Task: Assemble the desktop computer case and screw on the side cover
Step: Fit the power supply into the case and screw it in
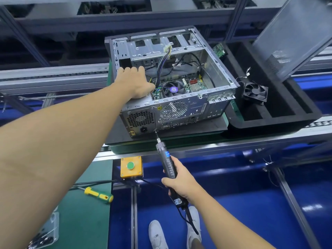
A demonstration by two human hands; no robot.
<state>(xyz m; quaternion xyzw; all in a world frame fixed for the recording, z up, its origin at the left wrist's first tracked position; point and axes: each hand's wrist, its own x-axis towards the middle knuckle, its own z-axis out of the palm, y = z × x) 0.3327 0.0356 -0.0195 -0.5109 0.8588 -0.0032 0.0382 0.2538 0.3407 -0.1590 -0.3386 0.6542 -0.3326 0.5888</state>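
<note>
Gripping ribbed black screwdriver [168, 167], bit at perforated boxy steel case [179, 112]

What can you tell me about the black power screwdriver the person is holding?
The power screwdriver is a slim black tool, plastic by the look, with a ribbed grip, a blue label near the front and a silvery metal chuck holding a thin bit. A white code sticker sits near its rear end, where a black cable trails down. It tilts up and away, bit tip against the rear panel of the computer case. The right hand grips its rear half.
</note>
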